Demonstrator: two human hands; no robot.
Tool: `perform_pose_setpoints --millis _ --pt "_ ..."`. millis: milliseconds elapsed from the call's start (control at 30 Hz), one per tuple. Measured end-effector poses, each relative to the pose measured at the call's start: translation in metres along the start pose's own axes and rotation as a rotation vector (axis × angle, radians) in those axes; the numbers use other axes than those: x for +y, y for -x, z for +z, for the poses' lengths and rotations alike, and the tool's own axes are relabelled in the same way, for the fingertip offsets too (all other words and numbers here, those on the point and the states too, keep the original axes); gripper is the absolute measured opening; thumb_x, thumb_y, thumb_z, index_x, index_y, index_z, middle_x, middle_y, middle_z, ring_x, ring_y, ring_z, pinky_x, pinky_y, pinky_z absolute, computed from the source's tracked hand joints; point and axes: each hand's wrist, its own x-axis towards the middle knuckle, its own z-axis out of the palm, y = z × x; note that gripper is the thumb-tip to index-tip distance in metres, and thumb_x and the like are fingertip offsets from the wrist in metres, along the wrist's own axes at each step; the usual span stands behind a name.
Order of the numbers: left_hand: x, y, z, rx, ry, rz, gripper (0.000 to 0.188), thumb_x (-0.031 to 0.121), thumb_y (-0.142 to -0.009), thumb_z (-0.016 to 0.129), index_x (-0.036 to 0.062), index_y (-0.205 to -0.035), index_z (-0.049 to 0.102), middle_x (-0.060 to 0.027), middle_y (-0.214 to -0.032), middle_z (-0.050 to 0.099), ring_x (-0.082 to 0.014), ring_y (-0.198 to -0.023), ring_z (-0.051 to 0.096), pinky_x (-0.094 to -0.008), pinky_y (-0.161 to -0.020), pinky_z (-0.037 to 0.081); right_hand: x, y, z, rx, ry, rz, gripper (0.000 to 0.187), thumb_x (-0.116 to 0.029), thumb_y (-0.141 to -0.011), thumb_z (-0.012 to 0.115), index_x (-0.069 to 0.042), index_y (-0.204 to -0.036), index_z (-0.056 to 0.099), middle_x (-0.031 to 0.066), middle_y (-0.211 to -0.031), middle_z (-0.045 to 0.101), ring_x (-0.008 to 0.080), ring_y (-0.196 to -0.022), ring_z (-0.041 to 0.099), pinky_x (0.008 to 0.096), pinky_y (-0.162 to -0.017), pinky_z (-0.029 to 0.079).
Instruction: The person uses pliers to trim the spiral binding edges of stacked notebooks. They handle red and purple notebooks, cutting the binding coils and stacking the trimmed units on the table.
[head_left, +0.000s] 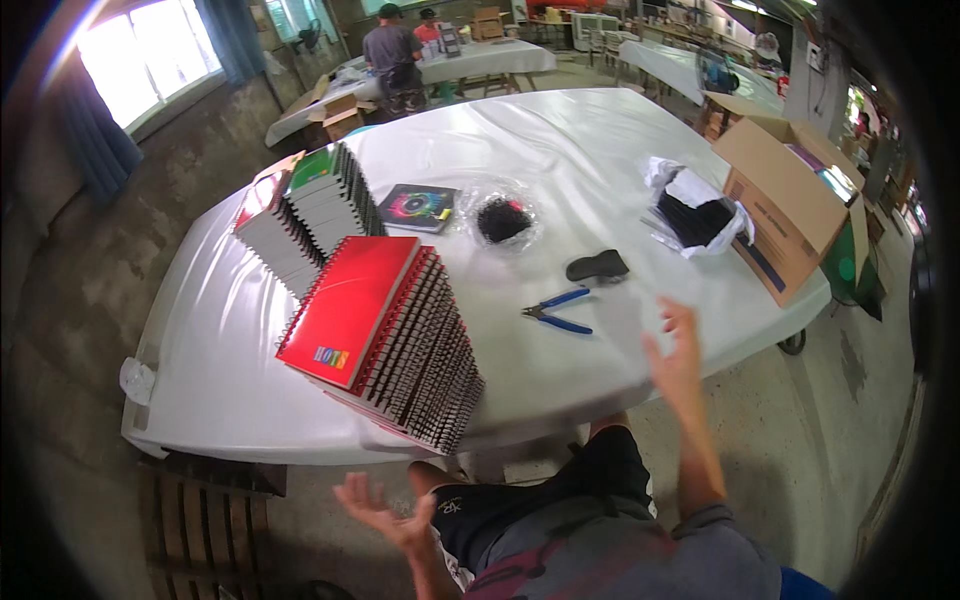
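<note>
The right hand (680, 350), half open, held nothing near the blue-handled pliers (540, 310), which lay there perhaps for easy reach. The left hand (385, 512), loosely spread and also empty, was nearest to the red-topped notebook stack (352, 305), probably piled to save table (220, 395) space.

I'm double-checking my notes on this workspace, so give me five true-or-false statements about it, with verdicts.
1. A red notebook tops the spiral-bound stack nearest the person. True.
2. The pliers have yellow handles. False: the handles of the pliers are blue.
3. The right hand grips a tool. False: the right hand is empty, to the right of the pliers.
4. An open cardboard box is at the right side of the table. True.
5. The left hand is empty. True.
</note>
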Motion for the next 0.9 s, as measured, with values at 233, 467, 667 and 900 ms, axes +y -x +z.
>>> perform_pose_setpoints --millis 233,467,667,900 --pt "-0.165 0.103 0.07 -1.494 -0.645 -0.124 0.041 0.04 -0.087 0.046 0.0068 -0.104 0.062 -0.022 -0.103 0.061 -0.0404 -0.097 0.058 -0.0478 -0.081 0.046 0.039 0.007 0.059 -0.14 0.202 -0.066 0.071 -0.021 -0.071 0.07 -0.019 -0.135 0.039 0.0145 -0.131 0.036 0.0328 -0.121 0.037 0.0467 -0.096 0.03" --pt "-0.16 0.15 0.147 -1.658 -0.518 -0.292 0.041 0.04 -0.087 0.042 0.0095 -0.109 0.059 -0.0187 -0.112 0.056 -0.0375 -0.107 0.053 -0.0523 -0.092 0.039 0.053 -0.06 0.11 -0.606 0.426 -0.461 0.069 -0.05 -0.077 0.061 -0.03 -0.138 0.034 0.0172 -0.138 0.03 0.0388 -0.126 0.03 0.0637 -0.093 0.026" --pt "-0.046 0.087 0.229 -1.201 -0.659 0.172 0.039 0.037 -0.086 0.043 0.0107 -0.112 0.055 -0.0167 -0.112 0.054 -0.0355 -0.107 0.051 -0.0567 -0.091 0.038 0.08 -0.053 0.122 -0.711 0.409 -0.425 0.049 -0.042 -0.089 0.046 -0.029 -0.136 0.039 0.0171 -0.133 0.04 0.0372 -0.122 0.035 0.0637 -0.092 0.026" --pt "0.047 0.038 0.311 -0.991 -1.144 0.464 0.038 0.033 -0.084 0.044 0.012 -0.116 0.051 -0.0145 -0.112 0.051 -0.0332 -0.108 0.049 -0.062 -0.089 0.037 0.081 -0.021 0.123 -0.561 0.476 -0.471 0.048 -0.033 -0.082 0.051 -0.031 -0.13 0.047 0.0151 -0.123 0.046 0.035 -0.112 0.044 0.0689 -0.088 0.033"
